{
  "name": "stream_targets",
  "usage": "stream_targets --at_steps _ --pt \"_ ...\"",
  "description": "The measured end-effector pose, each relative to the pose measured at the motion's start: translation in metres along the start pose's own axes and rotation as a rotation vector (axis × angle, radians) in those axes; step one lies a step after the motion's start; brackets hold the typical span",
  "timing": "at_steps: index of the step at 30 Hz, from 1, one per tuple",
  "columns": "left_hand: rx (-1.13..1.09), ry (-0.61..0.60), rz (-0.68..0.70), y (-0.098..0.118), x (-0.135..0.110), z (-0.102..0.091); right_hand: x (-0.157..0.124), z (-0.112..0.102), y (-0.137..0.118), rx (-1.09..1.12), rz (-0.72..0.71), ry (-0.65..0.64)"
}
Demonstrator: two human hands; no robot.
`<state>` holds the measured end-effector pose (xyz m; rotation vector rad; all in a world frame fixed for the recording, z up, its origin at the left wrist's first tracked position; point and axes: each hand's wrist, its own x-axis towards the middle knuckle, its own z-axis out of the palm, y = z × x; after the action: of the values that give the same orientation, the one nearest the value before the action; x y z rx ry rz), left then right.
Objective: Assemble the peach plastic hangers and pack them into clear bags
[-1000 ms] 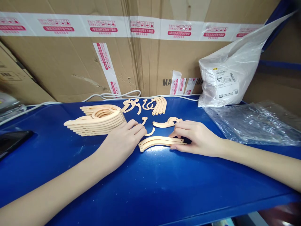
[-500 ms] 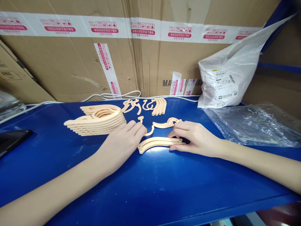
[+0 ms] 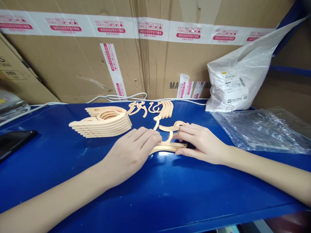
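My left hand [image 3: 136,149] is closed on a cream plastic hanger hook [image 3: 156,123], whose curved parts show above and to the right of the fingers. Beneath the hook lie curved hanger arms [image 3: 167,149], their left ends hidden behind this hand. My right hand [image 3: 199,140] pinches the right ends of these arms between thumb and fingers. Just beyond it is another curved hanger piece [image 3: 166,128], partly covered by the fingers. A stack of folded hangers [image 3: 104,126] sits beyond my left hand.
Loose hooks [image 3: 137,108] and several curved arms [image 3: 166,109] lie at the back of the blue table [image 3: 155,194]. A white cable [image 3: 97,98] runs along the cardboard. A white bag [image 3: 233,81] and clear plastic bags [image 3: 262,129] are at right, a black phone-like object [image 3: 17,142] at left.
My left hand has brought the hook rightward and nearer, over the curved arms. My right hand stays at the arms' right ends. The view has shifted slightly.
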<state>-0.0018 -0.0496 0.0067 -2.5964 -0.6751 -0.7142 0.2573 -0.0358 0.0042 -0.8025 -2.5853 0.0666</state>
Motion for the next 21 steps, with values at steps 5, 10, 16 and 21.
stream_targets --at_steps 5,10,16,21 --pt "0.004 0.021 0.104 0.006 -0.001 -0.001 0.004 -0.003 -0.007 -0.009 0.054 0.210" --pt "0.031 0.044 0.176 0.010 0.000 -0.002 0.011 -0.016 -0.020 -0.332 -0.124 0.090" --pt "0.051 0.040 0.219 0.012 -0.002 -0.001 0.018 -0.013 -0.022 -0.478 -0.242 0.109" --pt "0.048 0.080 0.289 0.013 -0.001 0.001 0.021 -0.009 -0.020 -0.532 -0.251 0.188"
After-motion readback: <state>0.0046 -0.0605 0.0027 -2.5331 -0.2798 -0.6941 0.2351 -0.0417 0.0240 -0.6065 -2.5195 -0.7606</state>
